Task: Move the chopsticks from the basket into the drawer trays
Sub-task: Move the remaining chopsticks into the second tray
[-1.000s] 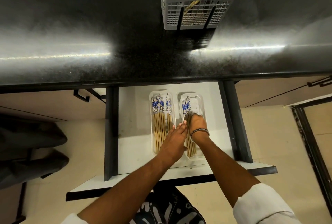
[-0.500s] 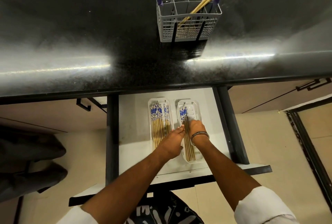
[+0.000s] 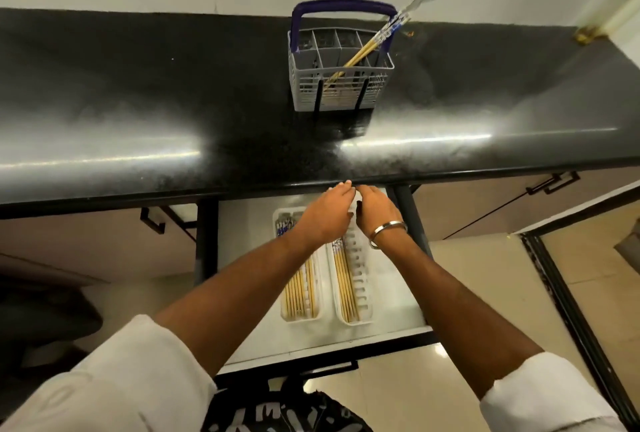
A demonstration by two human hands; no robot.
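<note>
Both hands — left hand (image 3: 323,215) and right hand (image 3: 375,211) — hover empty, fingers loosely together, over the drawer (image 3: 242,223); both trays (image 3: 367,279) hold chopsticks (image 3: 344,279), but a last few lean in the basket (image 3: 341,85) on the counter (image 3: 138,102) — nearly done.

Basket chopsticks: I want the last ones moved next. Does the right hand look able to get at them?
Probably yes. The right hand is empty by the counter edge, and the chopsticks lean out of the open-topped basket with bare black counter between.
</note>
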